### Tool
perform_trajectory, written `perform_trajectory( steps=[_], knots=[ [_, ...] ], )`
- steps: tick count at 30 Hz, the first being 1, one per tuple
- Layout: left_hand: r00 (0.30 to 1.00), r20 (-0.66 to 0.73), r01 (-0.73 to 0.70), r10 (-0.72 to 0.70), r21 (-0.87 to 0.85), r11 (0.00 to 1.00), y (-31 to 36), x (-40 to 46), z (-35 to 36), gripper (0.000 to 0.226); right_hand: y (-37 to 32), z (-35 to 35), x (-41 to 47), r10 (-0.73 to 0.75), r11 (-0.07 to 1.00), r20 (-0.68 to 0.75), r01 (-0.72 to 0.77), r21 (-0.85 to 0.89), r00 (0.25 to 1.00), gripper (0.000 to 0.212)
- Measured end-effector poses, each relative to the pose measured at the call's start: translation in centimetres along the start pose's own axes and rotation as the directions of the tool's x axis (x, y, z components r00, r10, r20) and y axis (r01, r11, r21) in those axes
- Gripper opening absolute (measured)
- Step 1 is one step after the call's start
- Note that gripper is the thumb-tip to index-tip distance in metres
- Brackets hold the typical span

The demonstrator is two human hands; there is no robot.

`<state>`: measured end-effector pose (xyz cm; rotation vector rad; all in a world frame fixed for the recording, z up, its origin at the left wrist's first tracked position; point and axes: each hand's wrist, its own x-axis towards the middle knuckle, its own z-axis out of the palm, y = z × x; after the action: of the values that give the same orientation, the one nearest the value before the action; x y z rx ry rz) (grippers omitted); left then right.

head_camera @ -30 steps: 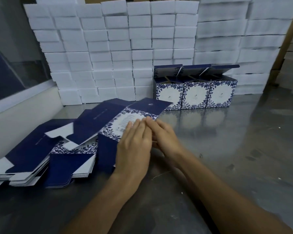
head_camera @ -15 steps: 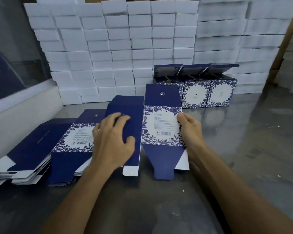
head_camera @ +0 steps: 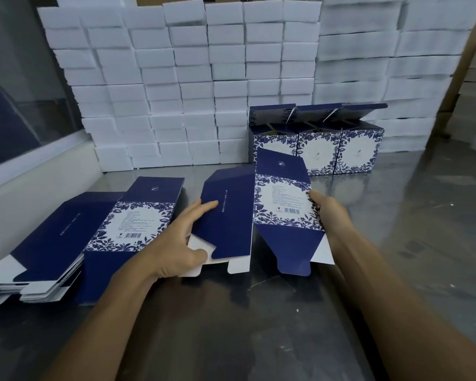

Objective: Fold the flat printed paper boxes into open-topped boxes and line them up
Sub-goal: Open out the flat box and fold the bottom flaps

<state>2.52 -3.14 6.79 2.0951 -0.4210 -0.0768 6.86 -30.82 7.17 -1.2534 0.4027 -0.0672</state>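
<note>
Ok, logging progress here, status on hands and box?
Left hand and right hand grip box blank, part-opened. Three folded boxes lined up behind. Nothing blocking.

You've got the left hand (head_camera: 176,243) and right hand (head_camera: 327,213) gripping a half-opened box blank (head_camera: 259,215) mid-frame; three folded boxes (head_camera: 318,149) lined up just behind it.

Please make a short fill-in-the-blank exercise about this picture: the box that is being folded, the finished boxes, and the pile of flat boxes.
1. The finished boxes standing in a row before the white blocks number ____.
2. The box being opened is held by ____ hands: the left hand and the right hand.
3. The pile of flat boxes lies to the ____ of the left hand.
4. The tops of the finished boxes are ____.

Missing words: three; both; left; open
</note>
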Motion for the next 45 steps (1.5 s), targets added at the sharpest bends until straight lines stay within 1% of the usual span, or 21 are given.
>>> perform_trajectory(
  steps=[2, 5, 9, 12, 14, 16, 18, 20, 22, 23, 26, 27, 29, 31, 33, 36, 37, 38, 41, 42, 45],
  knots=[
    [1.000, 0.024, -0.005, 0.006, -0.037, 0.999, -0.3, 0.1, 0.0, 0.090, 0.0, -0.1, 0.1, 0.029, 1.000, -0.013, -0.029, -0.003, 1.000, 0.020],
    [1.000, -0.014, -0.010, 0.010, 0.031, 0.999, -0.8, 0.4, 0.2, 0.087, -0.1, -0.1, 0.2, 0.059, 0.998, -0.010, -0.059, -0.026, 0.998, 0.024],
    [0.991, -0.098, -0.083, 0.089, 0.063, 0.995, -0.7, 0.6, 0.7, 0.071, -0.2, -0.3, 0.1, 0.049, 0.998, -0.020, -0.049, -0.026, 0.999, 0.033],
    [0.972, -0.199, -0.092, 0.126, 0.173, 0.981, -0.6, 0.9, 0.8, 0.055, -0.4, -0.2, -0.3, 0.032, 0.999, -0.010, -0.032, 0.034, 0.999, 0.033],
    [0.964, -0.226, -0.085, 0.139, 0.234, 0.968, -0.5, 1.1, 0.9, 0.045, -0.5, 0.0, -0.9, 0.016, 0.994, 0.046, -0.021, 0.110, 0.999, 0.035],
    [0.959, -0.236, -0.088, 0.156, 0.274, 0.958, -0.4, 1.2, 1.4, 0.040, -0.6, 0.5, -1.5, 0.018, 0.972, 0.199, -0.064, 0.226, 0.980, 0.053],
    [0.944, -0.260, -0.126, 0.204, 0.289, 0.949, -0.3, 1.2, 1.8, 0.037, -0.7, 1.1, -2.0, -0.050, 0.952, 0.317, -0.051, 0.303, 0.947, 0.066],
    [0.922, -0.299, -0.144, 0.244, 0.320, 0.936, -0.3, 1.2, 2.1, 0.036, -0.8, 1.8, -2.5, -0.158, 0.950, 0.380, 0.035, 0.311, 0.911, 0.067],
    [0.900, -0.352, -0.127, 0.256, 0.350, 0.928, -0.2, 1.4, 2.2, 0.034, -0.8, 2.5, -3.0, -0.253, 0.952, 0.412, 0.149, 0.268, 0.876, 0.065],
    [0.886, -0.389, -0.113, 0.251, 0.343, 0.932, -0.2, 1.4, 2.2, 0.032, -0.9, 2.8, -3.4, -0.287, 0.950, 0.413, 0.202, 0.237, 0.864, 0.068],
    [0.841, -0.515, -0.036, 0.164, 0.249, 0.968, -0.1, 1.6, 2.3, 0.024, -0.9, 3.6, -4.3, -0.391, 0.919, 0.393, 0.373, 0.124, 0.832, 0.095],
    [0.820, -0.556, -0.015, 0.133, 0.212, 0.977, -0.1, 1.7, 2.4, 0.027, -0.8, 3.8, -4.6, -0.440, 0.890, 0.384, 0.451, 0.068, 0.812, 0.097],
    [0.784, -0.617, 0.015, 0.058, 0.112, 0.994, 0.3, 1.9, 2.6, 0.032, -0.5, 4.2, -5.1, -0.548, 0.788, 0.384, 0.612, -0.061, 0.743, 0.087],
    [0.751, -0.659, 0.036, -0.036, -0.014, 0.999, 0.6, 2.1, 2.7, 0.036, 0.1, 4.5, -5.4, -0.610, 0.680, 0.431, 0.718, -0.146, 0.665, 0.077],
    [0.731, -0.674, 0.033, -0.102, -0.115, 0.993, 1.0, 2.1, 2.7, 0.038, 0.6, 4.6, -5.5, -0.622, 0.612, 0.494, 0.771, -0.177, 0.607, 0.074],
    [0.735, -0.658, 0.009, -0.162, -0.228, 0.974, 1.3, 2.0, 2.6, 0.040, 1.4, 4.5, -5.4, -0.585, 0.531, 0.574, 0.805, -0.263, 0.574, 0.083],
    [0.737, -0.650, 0.000, -0.186, -0.275, 0.961, 1.4, 2.0, 2.5, 0.044, 1.6, 4.6, -5.3, -0.588, 0.514, 0.578, 0.813, -0.273, 0.566, 0.080],
    [0.739, -0.639, -0.012, -0.213, -0.329, 0.944, 1.4, 2.0, 2.4, 0.046, 1.6, 4.7, -5.0, -0.607, 0.522, 0.559, 0.814, -0.255, 0.565, 0.073],
    [0.750, -0.596, -0.041, -0.287, -0.474, 0.879, 1.7, 2.0, 1.8, 0.028, 1.0, 4.8, -4.5, -0.724, 0.561, 0.391, 0.815, -0.144, 0.568, 0.039],
    [0.751, -0.584, -0.034, -0.310, -0.502, 0.864, 1.7, 2.0, 1.6, 0.026, 0.7, 4.7, -4.4, -0.754, 0.571, 0.320, 0.813, -0.110, 0.573, 0.033],
    [0.760, -0.530, -0.013, -0.376, -0.590, 0.807, 1.8, 1.9, 1.1, 0.033, 0.2, 4.1, -4.4, -0.791, 0.596, 0.170, 0.803, 0.003, 0.587, 0.031]
  ],
)
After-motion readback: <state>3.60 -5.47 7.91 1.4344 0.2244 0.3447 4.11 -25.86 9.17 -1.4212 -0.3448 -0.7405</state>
